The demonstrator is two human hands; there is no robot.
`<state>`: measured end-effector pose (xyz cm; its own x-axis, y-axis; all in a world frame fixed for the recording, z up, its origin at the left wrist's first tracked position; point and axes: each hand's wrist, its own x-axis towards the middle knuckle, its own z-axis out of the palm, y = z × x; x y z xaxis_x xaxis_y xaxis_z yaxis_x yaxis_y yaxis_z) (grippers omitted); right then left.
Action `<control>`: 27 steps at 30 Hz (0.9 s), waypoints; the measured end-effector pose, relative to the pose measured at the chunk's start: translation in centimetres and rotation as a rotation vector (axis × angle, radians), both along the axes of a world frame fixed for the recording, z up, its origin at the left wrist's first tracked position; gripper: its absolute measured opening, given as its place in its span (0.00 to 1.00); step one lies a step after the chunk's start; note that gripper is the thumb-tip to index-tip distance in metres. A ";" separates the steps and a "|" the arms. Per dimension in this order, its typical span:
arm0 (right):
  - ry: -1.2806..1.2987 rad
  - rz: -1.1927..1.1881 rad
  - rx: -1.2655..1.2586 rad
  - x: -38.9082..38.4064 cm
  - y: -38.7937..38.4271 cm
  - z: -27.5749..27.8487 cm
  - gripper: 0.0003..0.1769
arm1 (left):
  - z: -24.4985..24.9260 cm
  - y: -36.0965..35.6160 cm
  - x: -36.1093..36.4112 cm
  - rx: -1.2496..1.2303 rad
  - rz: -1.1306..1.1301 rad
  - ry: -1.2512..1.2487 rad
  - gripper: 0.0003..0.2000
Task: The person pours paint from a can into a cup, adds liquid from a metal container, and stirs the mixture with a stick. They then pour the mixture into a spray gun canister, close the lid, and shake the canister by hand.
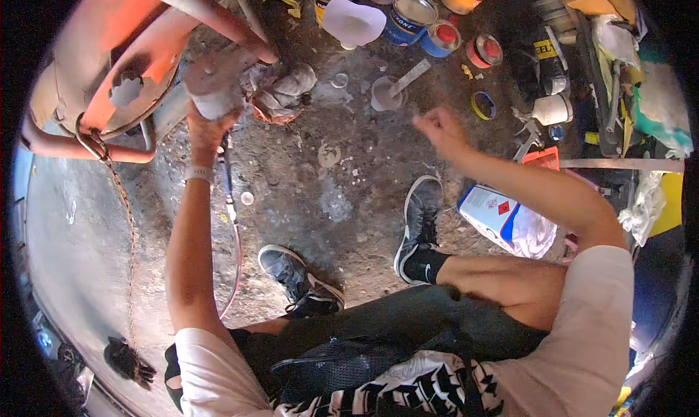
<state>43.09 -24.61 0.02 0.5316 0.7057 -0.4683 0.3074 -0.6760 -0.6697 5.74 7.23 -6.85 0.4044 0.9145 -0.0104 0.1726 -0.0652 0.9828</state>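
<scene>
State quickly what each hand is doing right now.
Left hand: closed around a grey cylinder.
Right hand: loosely closed, blurred, nothing seen in it.

The crumpled grey rag (pixel 285 91) lies right of the round grey metal part (pixel 211 82), the blue round tin can (pixel 410 16) behind it

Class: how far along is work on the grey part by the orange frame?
Done: a grey-smeared cup with a stick stands ready. In hand: left hand grips the grey part on the orange frame; right hand hovers, seemingly empty. Left: part looks dusty, uncoated.
</scene>
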 end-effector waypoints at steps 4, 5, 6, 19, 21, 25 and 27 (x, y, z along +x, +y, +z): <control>-0.177 0.537 0.381 -5.9 2.7 8.0 0.46 | 4.5 -6.8 4.2 0.045 -0.175 0.027 0.48; -0.202 0.595 0.480 -7.2 4.3 10.0 0.49 | 6.6 -8.8 5.5 0.069 -0.195 0.129 0.49; -0.228 0.652 0.582 -8.3 5.6 11.2 0.52 | 7.6 -10.4 6.8 0.122 -0.206 0.162 0.50; -0.586 0.745 0.604 -9.5 7.2 12.7 0.44 | 10.0 -18.8 11.2 -0.079 -0.274 -0.115 0.45; -0.593 0.757 0.596 -9.3 6.9 12.8 0.43 | 9.8 -19.1 11.4 -0.097 -0.286 -0.132 0.44; -0.605 1.057 0.780 -7.6 6.7 13.0 0.41 | 9.6 -20.3 11.1 -0.241 -0.408 -0.203 0.44; -0.544 1.128 0.845 -6.7 7.0 13.0 0.41 | 9.3 -21.0 10.8 -0.316 -0.507 -0.291 0.46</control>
<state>36.38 -17.58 12.97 -0.4872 0.8036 0.3418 0.7186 0.5913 -0.3661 16.53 -13.79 2.43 0.8107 0.5809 -0.0724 -0.0789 0.2310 0.9698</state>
